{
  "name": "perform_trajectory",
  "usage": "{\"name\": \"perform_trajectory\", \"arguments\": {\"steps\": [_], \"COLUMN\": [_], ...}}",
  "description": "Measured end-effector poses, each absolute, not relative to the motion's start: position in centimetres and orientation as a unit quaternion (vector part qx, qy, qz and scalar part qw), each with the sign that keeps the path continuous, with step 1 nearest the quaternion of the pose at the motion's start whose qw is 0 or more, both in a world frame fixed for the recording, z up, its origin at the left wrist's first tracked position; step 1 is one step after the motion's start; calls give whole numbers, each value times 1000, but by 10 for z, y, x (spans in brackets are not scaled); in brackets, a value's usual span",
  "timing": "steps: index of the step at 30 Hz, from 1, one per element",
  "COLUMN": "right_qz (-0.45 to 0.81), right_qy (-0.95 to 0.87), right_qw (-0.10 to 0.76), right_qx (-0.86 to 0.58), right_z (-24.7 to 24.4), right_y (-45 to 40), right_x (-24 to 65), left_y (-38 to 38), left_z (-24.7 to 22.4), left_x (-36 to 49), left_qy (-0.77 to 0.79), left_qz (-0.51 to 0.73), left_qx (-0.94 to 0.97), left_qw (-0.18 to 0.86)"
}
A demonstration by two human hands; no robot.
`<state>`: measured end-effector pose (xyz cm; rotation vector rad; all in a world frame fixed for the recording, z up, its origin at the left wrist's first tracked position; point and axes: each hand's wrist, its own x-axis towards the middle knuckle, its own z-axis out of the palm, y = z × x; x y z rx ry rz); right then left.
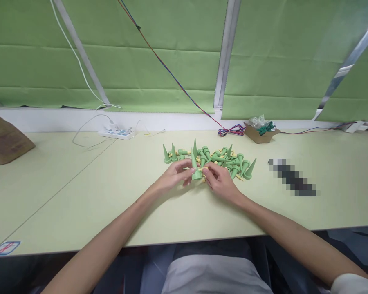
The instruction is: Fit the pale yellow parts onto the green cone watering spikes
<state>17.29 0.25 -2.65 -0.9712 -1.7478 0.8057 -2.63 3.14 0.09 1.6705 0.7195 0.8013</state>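
Note:
My left hand [178,173] grips a green plastic spike [196,173] near its wide base, the pointed end up. At the spike's side my right hand [218,178] pinches a small yellow piece [205,168]; whether it is seated in the spike I cannot tell. Just behind both hands lies a pile of similar green spikes [245,166] with yellow pieces among them. A few of these spikes, such as one at the pile's left end [166,156], stand upright on their bases.
A small cardboard box [259,135] with plastic and green stuff stands at the back, beside a coiled red-and-blue cable [233,130]. Back left is a white power strip [116,132]. A brown paper bag [7,141] lies far left, a blurred dark object [292,178] right.

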Motion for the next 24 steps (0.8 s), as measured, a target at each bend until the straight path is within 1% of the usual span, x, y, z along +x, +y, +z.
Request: {"name": "perform_trajectory", "arguments": {"steps": [5,11,18,24], "right_qz": [318,298,322,349], "right_qy": [-716,-719,-703,-683], "right_qw": [469,462,472,493], "right_qx": [-408,-425,-424,-412], "right_z": [-27,-27,-28,-25], "right_y": [3,5,7,5], "right_x": [173,174,173,170], "left_y": [27,22,28,28], "left_z": [4,6,-3,-5], "left_x": [-25,-20,-19,-16], "left_qy": [325,356,346,383], "left_qz": [345,352,385,401], "left_qx": [744,754,793,776], "left_qw": [470,426,322,300]}}
